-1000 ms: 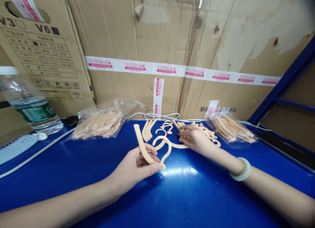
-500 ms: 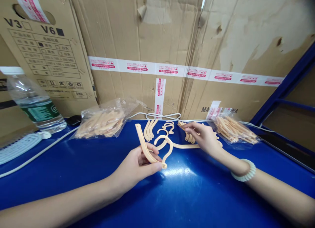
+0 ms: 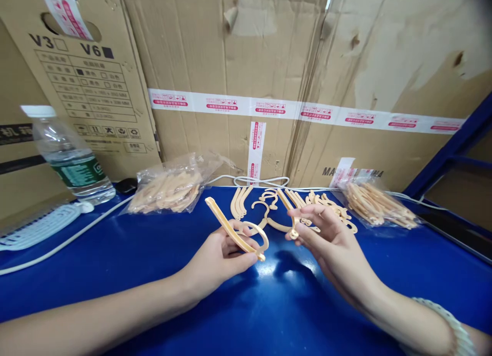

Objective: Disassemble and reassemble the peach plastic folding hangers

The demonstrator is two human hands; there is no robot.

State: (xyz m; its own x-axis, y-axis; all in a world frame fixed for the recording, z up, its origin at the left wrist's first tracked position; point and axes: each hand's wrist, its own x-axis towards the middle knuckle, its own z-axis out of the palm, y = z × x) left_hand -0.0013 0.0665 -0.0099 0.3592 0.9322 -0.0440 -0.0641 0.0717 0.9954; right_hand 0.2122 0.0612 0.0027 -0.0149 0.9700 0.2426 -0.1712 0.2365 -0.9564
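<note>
The left hand grips a beige, curved plastic arm joined at its lower end to a beige, round plastic hook, both raised above the glossy blue bench. The right hand pinches a second beige, slim plastic arm between thumb and fingers, near the first piece but apart from it. Behind and between the hands, a beige, hook-topped plastic hanger lies on the bench. Farther back are a row of beige, curved plastic strips and two clear plastic bags of beige parts, one on each side.
</note>
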